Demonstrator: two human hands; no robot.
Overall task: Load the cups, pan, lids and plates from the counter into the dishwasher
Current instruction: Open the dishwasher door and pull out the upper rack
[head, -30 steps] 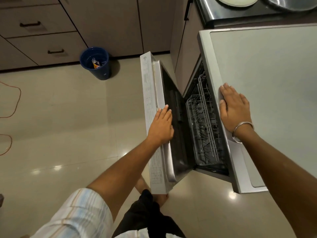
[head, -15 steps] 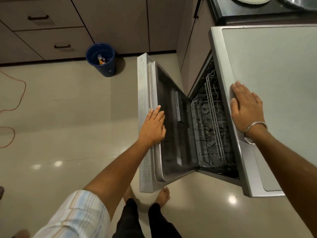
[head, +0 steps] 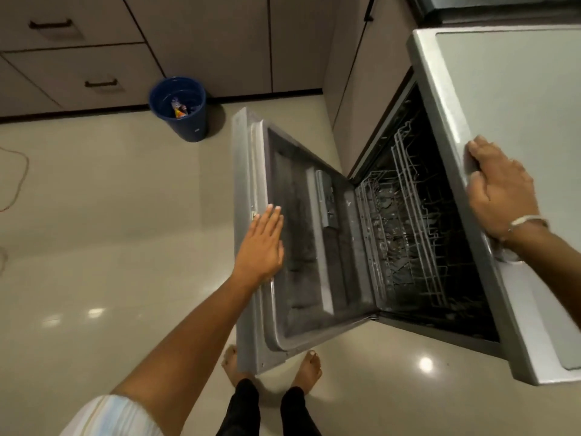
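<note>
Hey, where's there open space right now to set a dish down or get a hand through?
The dishwasher top is bare beyond the right hand, toward the far edge. The open door has free inner panel between the left hand and the racks. The racks look wiry and tight.

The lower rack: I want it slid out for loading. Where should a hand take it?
Probably the lower rack by its front wire edge, reached from the open front above the lowered dishwasher door. That edge faces the opening; the left hand is nearest.
</note>
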